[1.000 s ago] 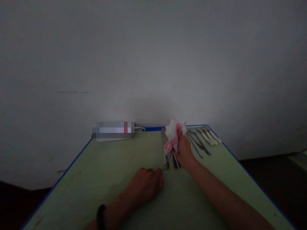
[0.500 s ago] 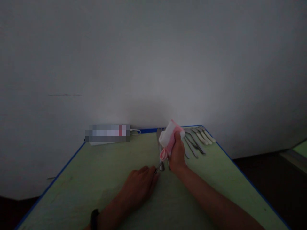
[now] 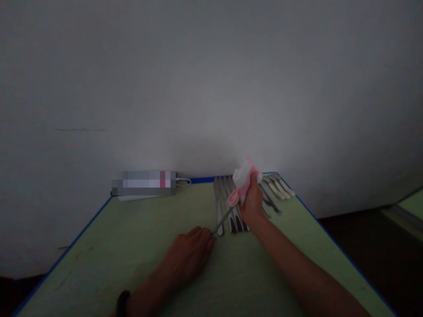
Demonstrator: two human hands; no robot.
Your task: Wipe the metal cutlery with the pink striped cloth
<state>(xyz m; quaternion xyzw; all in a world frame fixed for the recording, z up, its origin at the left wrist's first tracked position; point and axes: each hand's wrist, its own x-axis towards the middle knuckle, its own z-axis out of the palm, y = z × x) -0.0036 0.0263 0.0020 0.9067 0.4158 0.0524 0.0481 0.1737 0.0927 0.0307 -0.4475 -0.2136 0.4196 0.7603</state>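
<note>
My left hand (image 3: pixel 190 253) rests on the green table (image 3: pixel 139 246) and pinches the near end of a thin metal utensil (image 3: pixel 222 222), which slants up to the right. My right hand (image 3: pixel 253 202) is closed round a pink and white cloth (image 3: pixel 243 182) that wraps the far part of that utensil. Just behind the utensil, several metal knives (image 3: pixel 220 202) lie side by side on the table.
Several pieces of cutlery with pale handles (image 3: pixel 279 188) lie at the table's far right corner. A blurred flat object (image 3: pixel 143 182) with a white cord sits at the far left against the wall. The table has a blue edge (image 3: pixel 82 231).
My right hand slid the cloth down the utensil toward my left hand, then back up toward its far end. My left hand stayed on the near end.
</note>
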